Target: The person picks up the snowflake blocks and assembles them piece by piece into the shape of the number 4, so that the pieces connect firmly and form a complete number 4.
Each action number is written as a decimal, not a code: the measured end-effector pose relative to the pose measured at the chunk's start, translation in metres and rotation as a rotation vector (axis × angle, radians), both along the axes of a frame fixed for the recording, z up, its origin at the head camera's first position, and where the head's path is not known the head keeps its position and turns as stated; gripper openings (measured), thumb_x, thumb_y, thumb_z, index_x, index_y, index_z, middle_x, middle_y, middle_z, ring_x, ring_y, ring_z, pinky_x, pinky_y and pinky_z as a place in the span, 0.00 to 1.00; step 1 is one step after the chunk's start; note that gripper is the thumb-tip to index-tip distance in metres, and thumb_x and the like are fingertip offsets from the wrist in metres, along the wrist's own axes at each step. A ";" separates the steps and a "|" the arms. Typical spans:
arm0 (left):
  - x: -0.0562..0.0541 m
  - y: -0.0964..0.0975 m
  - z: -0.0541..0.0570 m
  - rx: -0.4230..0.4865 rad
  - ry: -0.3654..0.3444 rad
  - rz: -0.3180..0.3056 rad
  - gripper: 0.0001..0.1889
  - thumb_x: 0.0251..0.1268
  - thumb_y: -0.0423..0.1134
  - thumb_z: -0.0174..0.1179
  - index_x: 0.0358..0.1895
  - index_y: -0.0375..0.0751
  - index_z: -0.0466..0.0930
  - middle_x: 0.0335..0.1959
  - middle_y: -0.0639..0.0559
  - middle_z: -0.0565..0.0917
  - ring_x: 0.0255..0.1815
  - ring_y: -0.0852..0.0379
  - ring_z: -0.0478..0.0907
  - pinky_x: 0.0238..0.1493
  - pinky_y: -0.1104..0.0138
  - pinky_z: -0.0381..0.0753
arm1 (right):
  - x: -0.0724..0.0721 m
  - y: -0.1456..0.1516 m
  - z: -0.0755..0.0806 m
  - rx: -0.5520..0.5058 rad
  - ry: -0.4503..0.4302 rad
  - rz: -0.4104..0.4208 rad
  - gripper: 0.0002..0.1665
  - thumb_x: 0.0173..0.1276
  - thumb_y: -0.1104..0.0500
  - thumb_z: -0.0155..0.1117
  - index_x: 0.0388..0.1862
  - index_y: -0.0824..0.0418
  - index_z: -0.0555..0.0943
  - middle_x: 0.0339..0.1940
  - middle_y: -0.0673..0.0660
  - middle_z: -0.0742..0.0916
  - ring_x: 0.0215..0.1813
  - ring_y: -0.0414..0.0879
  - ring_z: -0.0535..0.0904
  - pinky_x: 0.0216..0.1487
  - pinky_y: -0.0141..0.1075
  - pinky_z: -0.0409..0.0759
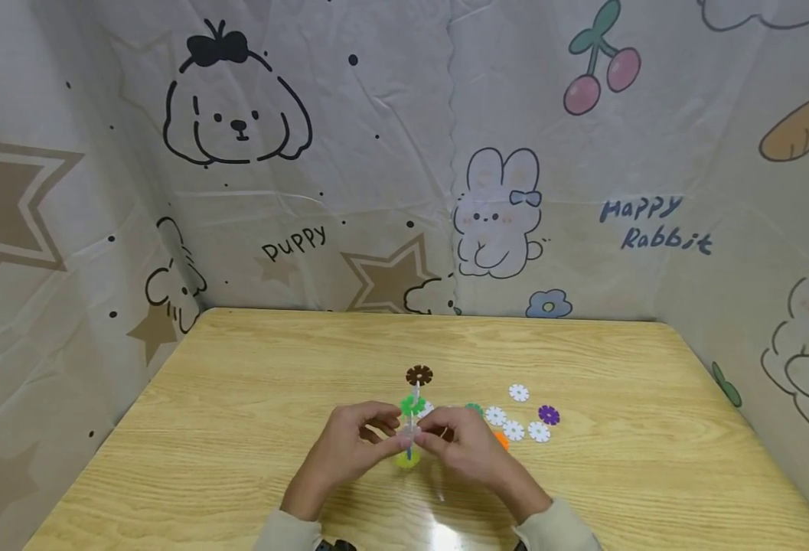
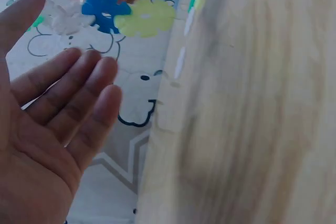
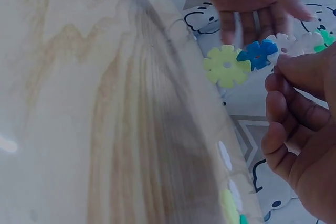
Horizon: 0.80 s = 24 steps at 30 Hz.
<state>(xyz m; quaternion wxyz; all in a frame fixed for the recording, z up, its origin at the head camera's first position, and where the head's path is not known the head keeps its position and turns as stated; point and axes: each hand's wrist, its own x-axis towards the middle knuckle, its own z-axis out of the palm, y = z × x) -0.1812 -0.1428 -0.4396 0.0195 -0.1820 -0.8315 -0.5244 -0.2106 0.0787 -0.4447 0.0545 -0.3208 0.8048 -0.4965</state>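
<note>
A chain of notched plastic snowflake discs stands upright between the two hands, with a brown disc (image 1: 412, 377) at the top and a green disc (image 1: 407, 405) below it. Lower down come whitish discs, a blue disc (image 3: 252, 56) and a yellow disc (image 3: 215, 67) at the bottom end. My right hand (image 1: 473, 444) pinches a whitish disc (image 3: 281, 40) beside the blue one between thumb and fingers. Close to the chain's other side is my left hand (image 1: 349, 440), its fingers extended and thumb spread apart in the left wrist view, gripping nothing.
Loose discs lie on the wooden table (image 1: 239, 444) right of the chain: several white ones, a purple disc (image 1: 549, 411), an orange disc (image 1: 501, 441) and a green disc (image 1: 474, 408), partly behind the right hand. A printed cloth (image 1: 376, 153) hangs behind the table.
</note>
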 end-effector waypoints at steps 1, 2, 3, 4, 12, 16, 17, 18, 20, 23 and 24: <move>0.000 -0.001 -0.002 -0.012 -0.020 -0.016 0.20 0.61 0.46 0.72 0.50 0.37 0.85 0.41 0.52 0.86 0.40 0.55 0.83 0.39 0.65 0.83 | 0.000 0.000 0.001 -0.001 0.010 0.001 0.04 0.70 0.61 0.67 0.37 0.56 0.88 0.33 0.46 0.87 0.32 0.40 0.79 0.33 0.36 0.80; 0.001 -0.001 -0.003 -0.023 -0.033 -0.033 0.19 0.60 0.46 0.73 0.49 0.38 0.85 0.40 0.52 0.86 0.39 0.55 0.82 0.39 0.65 0.83 | -0.001 0.001 0.001 -0.001 0.016 0.002 0.04 0.69 0.61 0.67 0.37 0.56 0.88 0.33 0.46 0.87 0.32 0.40 0.79 0.33 0.36 0.80; 0.001 -0.001 -0.005 -0.032 -0.045 -0.051 0.18 0.59 0.46 0.73 0.48 0.39 0.86 0.39 0.52 0.86 0.39 0.55 0.82 0.39 0.65 0.83 | -0.001 0.001 0.001 -0.002 0.024 0.004 0.04 0.69 0.61 0.67 0.37 0.57 0.88 0.32 0.46 0.87 0.32 0.41 0.80 0.33 0.36 0.80; 0.001 -0.001 -0.007 -0.040 -0.057 -0.065 0.17 0.58 0.46 0.74 0.47 0.40 0.86 0.38 0.52 0.86 0.38 0.56 0.82 0.38 0.66 0.83 | -0.001 0.002 0.002 -0.004 0.032 0.006 0.04 0.69 0.61 0.67 0.36 0.57 0.88 0.32 0.47 0.87 0.32 0.41 0.80 0.33 0.36 0.80; 0.002 0.004 -0.016 -0.069 -0.044 -0.133 0.10 0.56 0.41 0.76 0.36 0.41 0.86 0.30 0.55 0.84 0.32 0.62 0.80 0.36 0.67 0.83 | -0.003 0.005 0.006 -0.006 0.058 0.037 0.04 0.69 0.62 0.67 0.37 0.57 0.88 0.31 0.44 0.86 0.31 0.40 0.79 0.33 0.37 0.81; 0.002 0.007 -0.018 -0.084 -0.046 -0.134 0.07 0.56 0.38 0.76 0.33 0.44 0.86 0.29 0.58 0.83 0.30 0.63 0.80 0.34 0.68 0.83 | -0.004 0.005 0.007 0.009 0.054 0.050 0.05 0.70 0.62 0.66 0.37 0.57 0.88 0.31 0.46 0.87 0.31 0.39 0.79 0.32 0.36 0.80; 0.002 0.008 -0.018 -0.089 -0.042 -0.132 0.07 0.56 0.38 0.75 0.33 0.44 0.86 0.28 0.59 0.83 0.30 0.63 0.80 0.34 0.68 0.82 | -0.004 0.005 0.008 0.014 0.055 0.051 0.05 0.70 0.62 0.66 0.37 0.57 0.88 0.31 0.47 0.87 0.30 0.39 0.79 0.32 0.35 0.80; 0.002 0.009 -0.019 -0.094 -0.040 -0.130 0.07 0.56 0.38 0.75 0.33 0.44 0.86 0.28 0.60 0.83 0.30 0.63 0.80 0.34 0.68 0.82 | -0.004 0.005 0.008 0.022 0.056 0.049 0.05 0.70 0.62 0.66 0.37 0.57 0.88 0.31 0.47 0.87 0.30 0.39 0.79 0.32 0.35 0.80; 0.001 0.010 -0.019 -0.099 -0.035 -0.124 0.06 0.56 0.38 0.75 0.33 0.44 0.86 0.28 0.61 0.83 0.30 0.63 0.80 0.34 0.68 0.82 | -0.003 0.005 0.008 0.031 0.060 0.047 0.05 0.70 0.63 0.66 0.36 0.57 0.88 0.31 0.46 0.87 0.30 0.38 0.79 0.31 0.35 0.80; 0.001 0.012 -0.018 -0.100 -0.040 -0.118 0.06 0.57 0.37 0.74 0.34 0.42 0.87 0.28 0.60 0.84 0.29 0.63 0.80 0.34 0.68 0.82 | -0.003 0.006 0.009 0.037 0.064 0.047 0.05 0.70 0.62 0.66 0.36 0.56 0.88 0.31 0.47 0.87 0.30 0.38 0.78 0.31 0.34 0.79; 0.001 0.012 -0.018 -0.100 -0.042 -0.118 0.06 0.57 0.37 0.74 0.33 0.41 0.87 0.28 0.60 0.84 0.29 0.63 0.80 0.33 0.68 0.82 | -0.003 0.006 0.009 0.037 0.065 0.048 0.05 0.70 0.62 0.66 0.36 0.56 0.88 0.31 0.47 0.87 0.30 0.37 0.78 0.31 0.34 0.79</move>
